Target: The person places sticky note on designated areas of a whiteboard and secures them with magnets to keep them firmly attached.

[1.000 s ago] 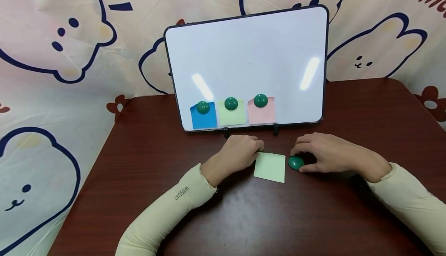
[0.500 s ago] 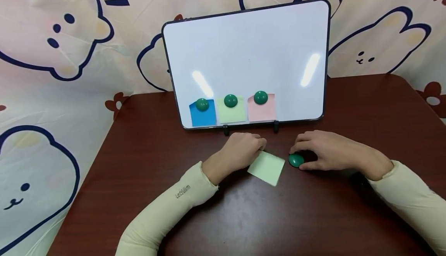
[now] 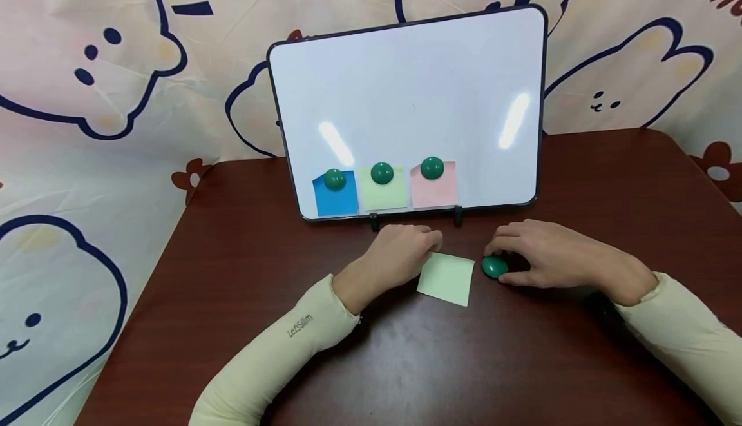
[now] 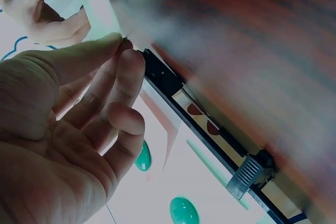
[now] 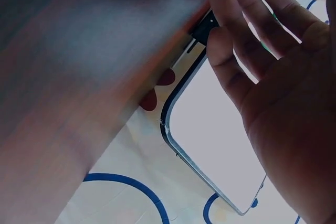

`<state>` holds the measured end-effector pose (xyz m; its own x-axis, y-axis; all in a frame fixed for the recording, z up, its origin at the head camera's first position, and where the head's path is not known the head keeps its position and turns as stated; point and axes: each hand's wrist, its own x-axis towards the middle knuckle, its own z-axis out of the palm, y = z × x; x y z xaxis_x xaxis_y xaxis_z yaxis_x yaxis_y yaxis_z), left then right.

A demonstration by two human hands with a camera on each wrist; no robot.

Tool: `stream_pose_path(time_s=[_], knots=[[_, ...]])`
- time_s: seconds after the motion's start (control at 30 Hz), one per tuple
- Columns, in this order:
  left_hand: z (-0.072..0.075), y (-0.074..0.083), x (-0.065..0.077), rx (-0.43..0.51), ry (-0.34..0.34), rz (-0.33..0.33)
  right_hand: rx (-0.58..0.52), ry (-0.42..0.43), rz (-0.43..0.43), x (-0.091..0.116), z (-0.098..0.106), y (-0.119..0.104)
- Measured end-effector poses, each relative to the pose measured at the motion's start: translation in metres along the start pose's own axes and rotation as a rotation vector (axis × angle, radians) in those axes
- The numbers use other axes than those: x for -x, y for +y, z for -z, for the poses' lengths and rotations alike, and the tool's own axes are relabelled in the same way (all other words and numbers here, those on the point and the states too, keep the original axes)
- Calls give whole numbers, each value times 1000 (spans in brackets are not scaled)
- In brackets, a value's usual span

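My left hand (image 3: 400, 252) pinches a pale green sticky note (image 3: 446, 279) by its upper left corner. In the left wrist view the thumb and index fingertips meet on the edge of the note (image 4: 102, 11). Just right of the note, my right hand (image 3: 542, 255) holds a green domed magnet (image 3: 494, 267) between its thumb and fingers. A whiteboard (image 3: 411, 91) stands behind both hands. Along its lower edge are a blue note (image 3: 337, 200), a light green note (image 3: 383, 196) and a pink note (image 3: 435, 193), each under a green magnet (image 3: 432, 167).
The dark wooden table (image 3: 371, 374) spreads around the hands. Black stand clips (image 3: 458, 215) support the whiteboard's bottom edge, close beyond the left hand. A cloth printed with cartoon animals (image 3: 75, 174) hangs behind and to the left.
The sticky note swung to a steeper tilt half a second ago and has turned partly back. The right hand keeps its hold on the magnet, nearly in place. The view has shifted slightly.
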<state>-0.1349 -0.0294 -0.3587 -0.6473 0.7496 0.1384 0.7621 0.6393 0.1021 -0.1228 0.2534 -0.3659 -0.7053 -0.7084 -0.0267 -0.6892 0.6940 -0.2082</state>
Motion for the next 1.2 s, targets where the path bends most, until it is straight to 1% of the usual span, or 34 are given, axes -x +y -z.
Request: stream_pose_path(time_s=[0.07, 0.13, 0.33, 0.43, 0.53, 0.67, 0.8, 0.97, 1.2], knots=[[0, 0, 0, 6, 22, 6, 21, 9, 8, 0, 0, 0], [2, 0, 0, 10, 59, 24, 45, 18, 15, 0, 0, 0], [4, 0, 2, 18, 185, 120, 82, 48, 31, -2, -1, -1], [3, 0, 2, 27, 224, 141, 82, 53, 35, -3, -2, -1], [3, -1, 1, 49, 237, 147, 83, 39, 19, -2, -1, -2], [3, 0, 0, 76, 231, 150, 82, 20, -2, -1, -1, -2], [3, 0, 0, 81, 237, 151, 83, 21, -4, -2, -1, -3], [3, 1, 0, 86, 273, 145, 82, 28, 9, -2, 0, -4], [2, 4, -5, 80, 350, 154, 90, 5, -15, -1, 0, -5]])
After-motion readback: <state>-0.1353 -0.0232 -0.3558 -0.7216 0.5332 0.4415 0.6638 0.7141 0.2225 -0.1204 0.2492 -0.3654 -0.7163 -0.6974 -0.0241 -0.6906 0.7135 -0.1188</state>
